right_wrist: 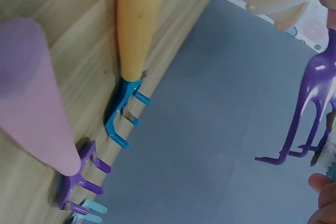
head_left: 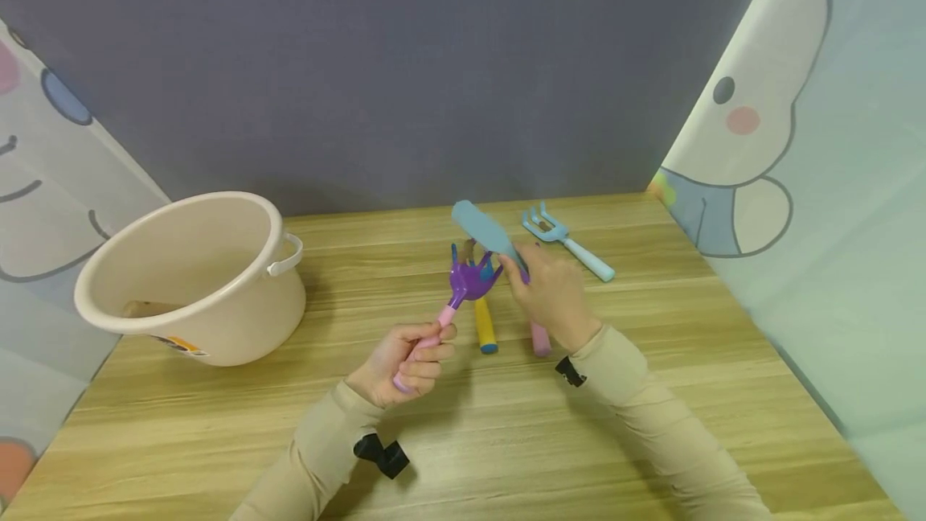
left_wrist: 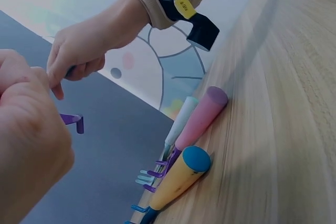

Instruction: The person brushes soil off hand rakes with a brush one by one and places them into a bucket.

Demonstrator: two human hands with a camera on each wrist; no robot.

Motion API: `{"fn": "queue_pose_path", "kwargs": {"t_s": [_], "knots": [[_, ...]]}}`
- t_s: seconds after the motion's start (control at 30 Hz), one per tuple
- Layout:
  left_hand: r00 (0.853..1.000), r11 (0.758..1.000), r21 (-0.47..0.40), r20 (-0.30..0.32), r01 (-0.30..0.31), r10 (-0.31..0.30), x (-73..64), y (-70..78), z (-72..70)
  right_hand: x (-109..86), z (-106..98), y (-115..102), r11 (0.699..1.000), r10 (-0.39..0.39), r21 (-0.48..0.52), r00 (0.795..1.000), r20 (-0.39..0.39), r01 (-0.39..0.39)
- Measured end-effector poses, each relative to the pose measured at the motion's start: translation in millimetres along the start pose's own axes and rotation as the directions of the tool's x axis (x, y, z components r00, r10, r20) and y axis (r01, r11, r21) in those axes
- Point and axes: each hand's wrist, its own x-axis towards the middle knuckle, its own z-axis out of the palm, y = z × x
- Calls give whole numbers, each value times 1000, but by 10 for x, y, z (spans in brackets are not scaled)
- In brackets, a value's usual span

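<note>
My left hand (head_left: 405, 364) grips the pink handle of a purple hand rake (head_left: 472, 281), whose tines point up and away above the table. In my right hand (head_left: 555, 296) is a brush with a flat blue back (head_left: 483, 228); the right wrist view shows its pale bristles (right_wrist: 329, 153) beside the tines of the held rake (right_wrist: 319, 77). Beneath the hands, a blue rake with a yellow handle (head_left: 486, 330) lies on the table. Another purple rake with a pink handle (head_left: 540, 340) is partly hidden by my right hand. A light blue rake (head_left: 587, 258) lies behind that hand.
A cream bucket (head_left: 253, 316) with a white handle (head_left: 285, 264) stands at the left, a brownish object (head_left: 148, 309) inside it. The wooden table (head_left: 463, 449) ends at a dark back panel (head_left: 463, 79); printed cloth panels flank both sides.
</note>
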Motion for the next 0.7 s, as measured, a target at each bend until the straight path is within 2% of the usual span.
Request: {"fn": "queue_pose_path", "kwargs": {"t_s": [0.27,0.5,0.7], "knots": [[1000,1000,2,26,12,-12,-2,-4,21,-71,36,-25,997,-66,-27,997,-27,65],[1000,1000,-3,24,13,-13,-11,-2,25,-118,54,-73,993,-107,-46,994,-20,106],[1000,1000,-11,18,10,-10,-20,-1,18,-153,80,-115,993,-121,-11,992,-29,120]]}}
